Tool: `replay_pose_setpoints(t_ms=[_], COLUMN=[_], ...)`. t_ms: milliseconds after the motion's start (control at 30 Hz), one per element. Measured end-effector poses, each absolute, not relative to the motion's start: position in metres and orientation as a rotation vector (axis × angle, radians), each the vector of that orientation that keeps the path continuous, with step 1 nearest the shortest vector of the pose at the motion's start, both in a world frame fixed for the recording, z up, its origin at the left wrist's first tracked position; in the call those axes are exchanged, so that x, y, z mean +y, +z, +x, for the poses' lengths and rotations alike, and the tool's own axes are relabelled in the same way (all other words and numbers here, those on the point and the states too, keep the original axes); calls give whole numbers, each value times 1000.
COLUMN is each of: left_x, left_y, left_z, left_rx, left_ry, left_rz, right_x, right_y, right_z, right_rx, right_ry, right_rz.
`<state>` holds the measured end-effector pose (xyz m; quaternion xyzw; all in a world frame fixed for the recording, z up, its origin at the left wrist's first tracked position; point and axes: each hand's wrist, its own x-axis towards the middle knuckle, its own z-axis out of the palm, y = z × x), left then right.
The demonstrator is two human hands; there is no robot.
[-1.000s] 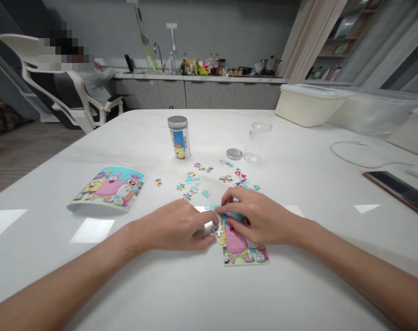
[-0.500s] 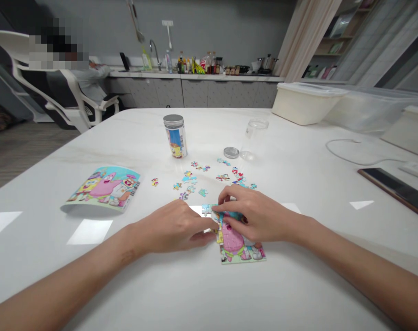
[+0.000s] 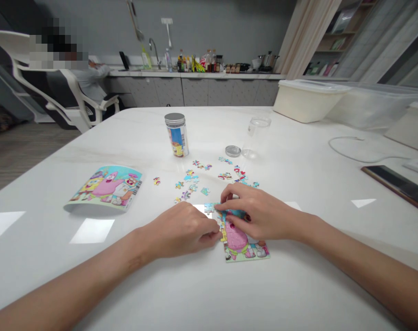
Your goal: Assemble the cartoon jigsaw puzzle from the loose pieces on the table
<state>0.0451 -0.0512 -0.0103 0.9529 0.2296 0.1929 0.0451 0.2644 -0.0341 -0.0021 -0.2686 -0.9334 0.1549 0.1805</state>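
A partly joined jigsaw puzzle (image 3: 237,238) with a pink cartoon figure lies flat on the table before me. At its left edge, the thumb and index finger of my left hand (image 3: 186,227) are pinched together on a puzzle piece, mostly hidden by the fingertips. My right hand (image 3: 259,211) lies over the puzzle's upper part and holds it against the table, index finger and thumb bent onto its surface. A pale blue piece (image 3: 209,208) juts out at the upper left, by the right index fingertip. Loose puzzle pieces (image 3: 191,177) are scattered just beyond both hands.
A curved picture sheet (image 3: 107,188) rests on the left. Farther back stand a lidded jar (image 3: 177,135), a metal lid (image 3: 233,151) and a clear jar (image 3: 257,138). A phone (image 3: 397,186), a cable (image 3: 350,158) and storage boxes (image 3: 307,103) occupy the right. A person (image 3: 92,82) sits beyond.
My left fingertips have closed together more tightly at the puzzle's left edge. The right hand keeps its place on the puzzle. The whole view has shifted slightly.
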Motion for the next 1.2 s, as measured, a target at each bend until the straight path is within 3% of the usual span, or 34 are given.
replay_pose_setpoints(t_ms=[1200], left_x=[-48], left_y=[-1], left_z=[42], left_rx=[801], left_ry=[515], left_rz=[2542], right_x=[-35], right_y=[0], right_z=[265], right_rx=[-2663], right_ry=[455], right_rz=[-789])
